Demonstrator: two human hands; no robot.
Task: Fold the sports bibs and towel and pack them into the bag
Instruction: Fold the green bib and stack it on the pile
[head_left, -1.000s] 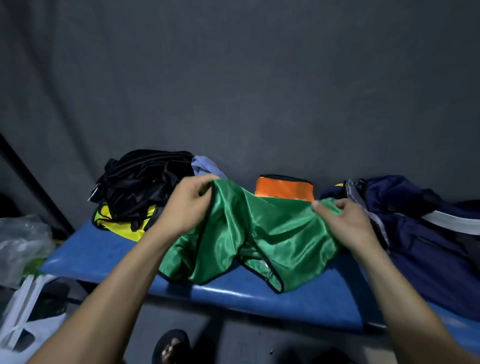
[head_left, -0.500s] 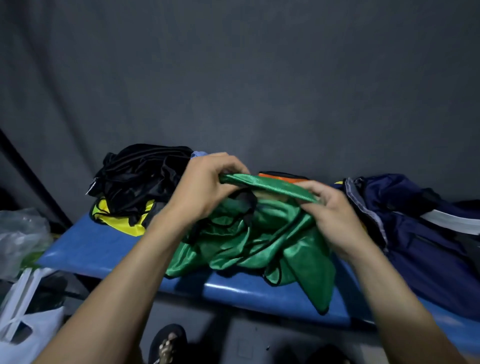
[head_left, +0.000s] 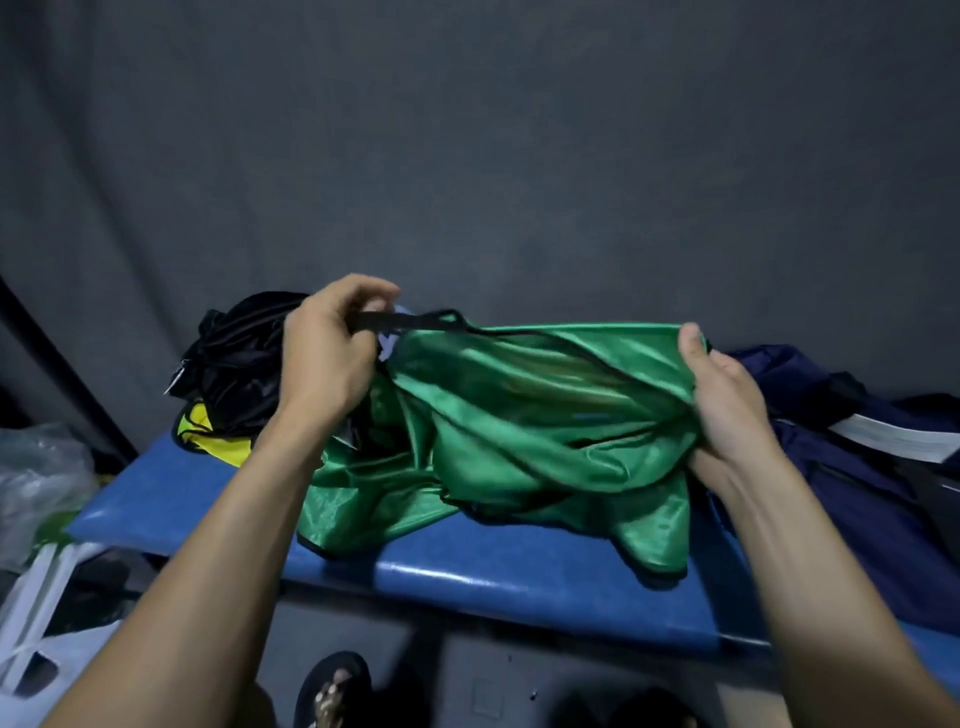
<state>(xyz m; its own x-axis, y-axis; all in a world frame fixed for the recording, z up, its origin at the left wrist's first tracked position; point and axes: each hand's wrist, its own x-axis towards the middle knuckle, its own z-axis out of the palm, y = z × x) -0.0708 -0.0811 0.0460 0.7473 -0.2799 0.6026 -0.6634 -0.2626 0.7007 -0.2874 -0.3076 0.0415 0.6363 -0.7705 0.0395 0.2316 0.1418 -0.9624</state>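
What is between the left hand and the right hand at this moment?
In the head view, the green bib stretches between the left hand and the right hand. Each hand grips one end, and the bib's lower part rests on the blue bench.

Bib stretched between your hands, over the bench

Your left hand grips the bib at nine o'clock, right hand at three; clothes pile behind-left, bag right, all on the bench.
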